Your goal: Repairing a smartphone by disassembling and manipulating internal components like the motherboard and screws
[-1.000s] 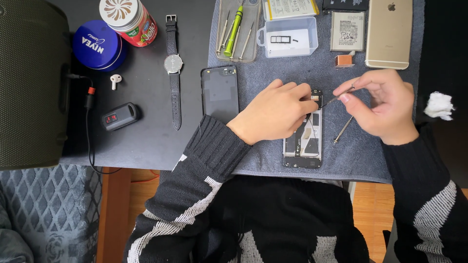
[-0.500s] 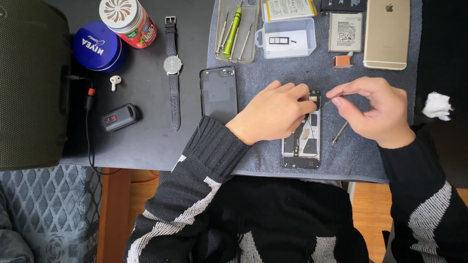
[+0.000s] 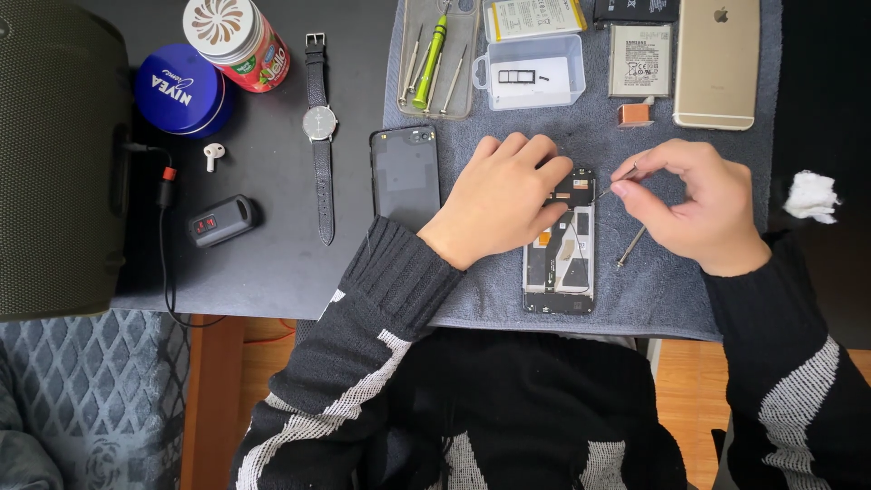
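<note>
Phone (image 3: 561, 263) lies opened, back off, circuitry exposed.

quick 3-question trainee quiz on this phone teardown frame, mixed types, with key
1. True or false: the left hand rests on the opened phone.
2. What does the right hand pinch? A) a thin metal tool B) the wristwatch C) the earbud
3. Fill in: the gold phone lies face ____ on the grey mat.

Key: 1 true; 2 A; 3 down.
</note>
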